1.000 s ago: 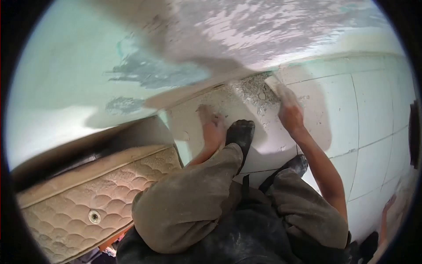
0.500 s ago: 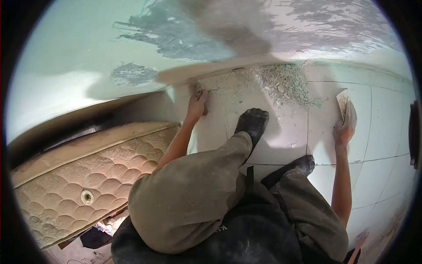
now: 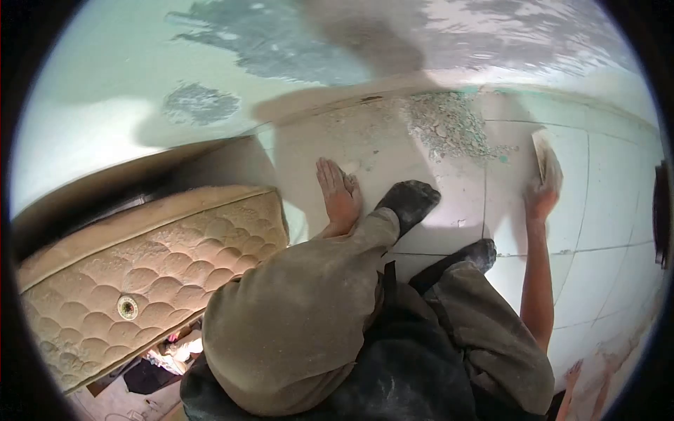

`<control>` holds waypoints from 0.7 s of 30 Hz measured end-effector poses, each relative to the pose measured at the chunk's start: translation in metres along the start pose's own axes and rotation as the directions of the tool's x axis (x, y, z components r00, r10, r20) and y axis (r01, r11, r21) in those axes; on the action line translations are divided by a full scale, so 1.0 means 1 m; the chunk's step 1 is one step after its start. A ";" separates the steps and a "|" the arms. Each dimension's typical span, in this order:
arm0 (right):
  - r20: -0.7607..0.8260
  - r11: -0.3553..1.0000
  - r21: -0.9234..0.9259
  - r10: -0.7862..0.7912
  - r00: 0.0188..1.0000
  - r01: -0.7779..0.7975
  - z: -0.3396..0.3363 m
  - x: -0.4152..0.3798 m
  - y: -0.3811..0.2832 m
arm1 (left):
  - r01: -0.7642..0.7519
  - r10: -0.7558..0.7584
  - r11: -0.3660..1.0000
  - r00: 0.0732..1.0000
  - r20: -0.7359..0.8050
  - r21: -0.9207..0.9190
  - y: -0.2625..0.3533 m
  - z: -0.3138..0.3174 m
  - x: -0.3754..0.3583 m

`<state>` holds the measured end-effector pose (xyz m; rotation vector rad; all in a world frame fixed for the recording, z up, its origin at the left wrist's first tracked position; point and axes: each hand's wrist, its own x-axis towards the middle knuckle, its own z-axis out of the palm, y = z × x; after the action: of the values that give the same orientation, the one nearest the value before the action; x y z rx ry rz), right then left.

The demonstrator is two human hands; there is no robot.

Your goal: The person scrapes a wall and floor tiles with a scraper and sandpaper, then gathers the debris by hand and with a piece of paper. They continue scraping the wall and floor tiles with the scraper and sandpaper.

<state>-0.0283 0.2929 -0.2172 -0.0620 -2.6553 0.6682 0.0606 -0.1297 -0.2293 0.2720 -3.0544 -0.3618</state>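
Observation:
My left hand point(image 3: 339, 193) is palm down at the floor beside my left foot, its fingers stretched out and holding nothing. Just past its fingertips is a small pale patch or piece point(image 3: 351, 166) that I cannot make out. On the right, my right hand point(image 3: 545, 184) grips a thin, pale, flat scraper point(image 3: 540, 149), whose blade points toward the wall. Dust whitens the fingers around it. Between the hands, close to the wall's foot, lies a heap of grey and greenish plaster rubble point(image 3: 449, 126).
The green wall point(image 3: 105, 84) has scraped grey patches. A quilted mattress point(image 3: 161, 259) stands on the left, with a round vent on it. My dark-socked feet point(image 3: 409, 205) rest on white floor tiles point(image 3: 618, 182). Arm-like shapes point(image 3: 572, 379) show at lower right.
My left hand has come back from near the wall toward my foot, and its fingers have straightened. My right hand and the scraper have shifted slightly left in view.

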 end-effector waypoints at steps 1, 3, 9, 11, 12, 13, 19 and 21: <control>0.022 0.998 0.060 0.009 1.000 -0.010 -0.003 0.001 -0.005 | -0.014 0.014 1.000 1.000 0.008 -0.012 0.009 -0.002 0.007; 0.167 0.955 0.222 0.160 0.973 -0.196 -0.015 0.009 -0.019 | -0.112 0.132 0.982 0.982 0.135 -0.151 0.027 -0.008 0.027; 0.532 0.655 0.275 0.506 0.679 -0.703 -0.052 -0.029 -0.028 | -0.174 0.203 0.969 0.966 0.161 -0.174 0.068 0.000 0.053; 0.608 0.546 0.247 0.556 0.567 -0.800 -0.056 -0.058 -0.045 | -0.103 0.104 0.995 0.983 0.151 -0.012 0.068 0.004 0.060; 0.653 0.449 0.210 0.597 0.466 -0.869 -0.054 -0.067 -0.057 | -0.002 -0.020 0.983 0.993 0.117 0.182 0.066 0.005 0.063; 0.631 0.378 0.273 0.623 0.461 -0.885 -0.040 -0.077 -0.061 | -0.014 -0.007 0.985 0.993 0.120 0.174 0.065 0.007 0.071; 0.638 0.248 0.450 0.582 0.504 -0.858 0.033 -0.027 -0.100 | 0.115 -0.097 0.979 0.989 0.113 -0.168 0.087 0.025 0.099; 0.509 0.513 0.359 0.593 0.625 -0.779 0.079 -0.026 -0.105 | 0.074 -0.040 0.915 0.995 0.091 -0.398 0.106 0.028 0.102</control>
<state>-0.0298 0.1613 -0.2415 -1.0025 -2.5288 1.8482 -0.0593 -0.0403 -0.2279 0.3286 -2.9555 -1.0086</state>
